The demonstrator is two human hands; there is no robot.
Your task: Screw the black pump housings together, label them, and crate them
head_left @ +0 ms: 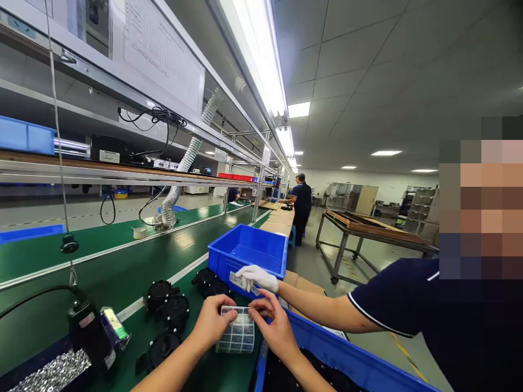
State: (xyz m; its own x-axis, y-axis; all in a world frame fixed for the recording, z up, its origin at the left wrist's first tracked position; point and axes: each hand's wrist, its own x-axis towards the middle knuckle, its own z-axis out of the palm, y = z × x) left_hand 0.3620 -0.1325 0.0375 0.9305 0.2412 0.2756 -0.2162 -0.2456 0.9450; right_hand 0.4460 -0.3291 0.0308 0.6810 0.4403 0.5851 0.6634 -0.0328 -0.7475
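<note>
Green tabletop (231,374): round black plastic parts (175,311), left; blue rectangular plastic crate (220,261), far; left hand (214,322) and right hand (278,329) pinch translucent gridded label roll (240,335), near.

No lettering is legible. Marked surfaces: a white printed sheet with a ruled table (163,57), behind the metal frame, upper left; a white label (109,157) on the black box, left; a white label (87,320) on the black cylindrical tool, lower left; a white label (236,280) on the blue plastic bin, centre; a translucent gridded label roll (236,338), lower centre.
</note>
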